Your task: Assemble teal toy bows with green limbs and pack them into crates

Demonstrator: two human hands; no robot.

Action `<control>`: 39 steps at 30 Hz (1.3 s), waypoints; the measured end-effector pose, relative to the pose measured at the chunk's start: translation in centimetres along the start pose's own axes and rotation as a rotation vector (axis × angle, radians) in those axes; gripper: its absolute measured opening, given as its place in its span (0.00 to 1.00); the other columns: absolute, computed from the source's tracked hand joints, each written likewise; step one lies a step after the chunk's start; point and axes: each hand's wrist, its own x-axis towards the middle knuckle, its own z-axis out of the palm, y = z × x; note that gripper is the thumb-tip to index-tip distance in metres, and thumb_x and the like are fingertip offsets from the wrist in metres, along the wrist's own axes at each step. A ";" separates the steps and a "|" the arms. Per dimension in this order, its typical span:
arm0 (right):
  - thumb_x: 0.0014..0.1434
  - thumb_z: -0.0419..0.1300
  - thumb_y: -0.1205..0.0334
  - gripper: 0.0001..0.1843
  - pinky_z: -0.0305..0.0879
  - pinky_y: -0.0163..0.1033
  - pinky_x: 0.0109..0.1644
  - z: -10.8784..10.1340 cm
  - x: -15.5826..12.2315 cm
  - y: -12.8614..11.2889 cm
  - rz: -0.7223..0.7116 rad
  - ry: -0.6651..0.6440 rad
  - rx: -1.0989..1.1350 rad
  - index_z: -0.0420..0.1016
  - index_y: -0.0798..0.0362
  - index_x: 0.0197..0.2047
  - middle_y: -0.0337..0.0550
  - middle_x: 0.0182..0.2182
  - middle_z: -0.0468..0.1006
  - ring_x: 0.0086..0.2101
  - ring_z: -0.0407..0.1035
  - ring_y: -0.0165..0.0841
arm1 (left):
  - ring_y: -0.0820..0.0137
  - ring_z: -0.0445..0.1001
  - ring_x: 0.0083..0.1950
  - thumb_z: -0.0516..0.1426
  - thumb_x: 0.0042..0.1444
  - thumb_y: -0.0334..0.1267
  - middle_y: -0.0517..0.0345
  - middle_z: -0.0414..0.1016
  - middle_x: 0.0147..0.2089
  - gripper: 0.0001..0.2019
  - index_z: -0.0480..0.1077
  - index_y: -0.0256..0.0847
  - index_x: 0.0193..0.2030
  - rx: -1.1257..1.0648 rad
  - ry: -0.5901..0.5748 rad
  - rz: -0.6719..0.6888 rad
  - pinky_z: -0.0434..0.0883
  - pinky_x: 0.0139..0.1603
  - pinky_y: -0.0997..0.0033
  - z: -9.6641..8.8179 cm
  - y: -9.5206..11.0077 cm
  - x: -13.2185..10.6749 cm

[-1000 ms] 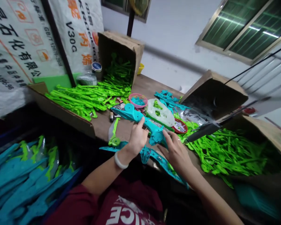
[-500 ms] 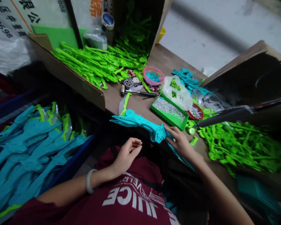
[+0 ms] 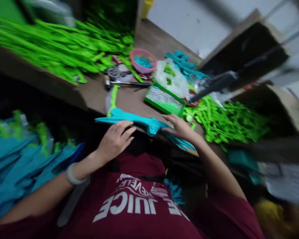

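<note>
A long turquoise plastic toy piece lies level across the near table edge, close to my chest. My left hand rests on its left half with the fingers curled over the plastic. My right hand grips its right end, where more turquoise plastic sticks out below my palm. A green tray of small silver screws sits just beyond my right hand. The picture is smeared by motion.
Heaps of bright green plastic parts lie at the back left and at the right. A pink bowl, a hammer and a clear bag sit mid-table. Turquoise parts fill a bin at left. An electric screwdriver hangs at right.
The view has tipped down and blurred. My left hand, free half a second ago, has come back onto the turquoise piece. The piece has dropped lower and nearer my body.
</note>
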 end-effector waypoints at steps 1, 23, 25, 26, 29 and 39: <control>0.62 0.65 0.54 0.32 0.71 0.54 0.56 -0.9 -0.4 0.4 0.043 0.019 -0.023 0.66 0.56 0.66 0.57 0.53 0.74 0.51 0.72 0.47 | 0.53 0.65 0.68 0.55 0.66 0.33 0.38 0.68 0.65 0.18 0.67 0.36 0.62 0.009 -0.060 0.065 0.66 0.67 0.49 0.4 -0.2 1.2; 0.56 0.62 0.50 0.27 0.74 0.50 0.53 -6.4 1.8 13.1 0.199 0.602 0.812 0.69 0.49 0.58 0.45 0.44 0.77 0.44 0.74 0.39 | 0.47 0.62 0.72 0.52 0.66 0.29 0.33 0.65 0.68 0.23 0.65 0.25 0.66 0.065 -0.083 0.472 0.65 0.68 0.48 11.1 -0.6 7.2; 0.53 0.64 0.48 0.26 0.75 0.46 0.47 -5.6 4.1 12.3 0.181 0.593 0.884 0.70 0.49 0.53 0.40 0.34 0.73 0.36 0.72 0.34 | 0.46 0.63 0.71 0.52 0.65 0.27 0.32 0.65 0.68 0.22 0.65 0.23 0.65 0.069 -0.083 0.475 0.66 0.66 0.48 11.5 0.0 7.4; 0.54 0.64 0.45 0.25 0.75 0.44 0.44 -5.0 5.3 11.9 0.189 0.605 0.903 0.70 0.49 0.51 0.38 0.31 0.71 0.33 0.71 0.33 | 0.45 0.64 0.70 0.52 0.65 0.26 0.31 0.65 0.68 0.22 0.66 0.22 0.65 0.059 -0.082 0.474 0.67 0.66 0.48 11.6 0.2 7.6; 0.56 0.61 0.40 0.26 0.74 0.42 0.37 -2.3 8.8 11.1 0.225 0.774 0.940 0.67 0.48 0.51 0.34 0.26 0.67 0.26 0.68 0.31 | 0.43 0.66 0.69 0.52 0.64 0.25 0.29 0.65 0.68 0.23 0.66 0.20 0.65 0.013 -0.082 0.462 0.68 0.64 0.47 11.8 0.7 8.2; 0.61 0.51 0.36 0.29 0.68 0.40 0.26 2.1 11.2 11.9 0.445 1.159 0.818 0.62 0.49 0.55 0.31 0.20 0.57 0.19 0.62 0.31 | 0.47 0.71 0.63 0.48 0.66 0.23 0.33 0.72 0.62 0.20 0.70 0.21 0.60 -0.073 -0.107 0.425 0.63 0.66 0.46 11.1 1.1 8.9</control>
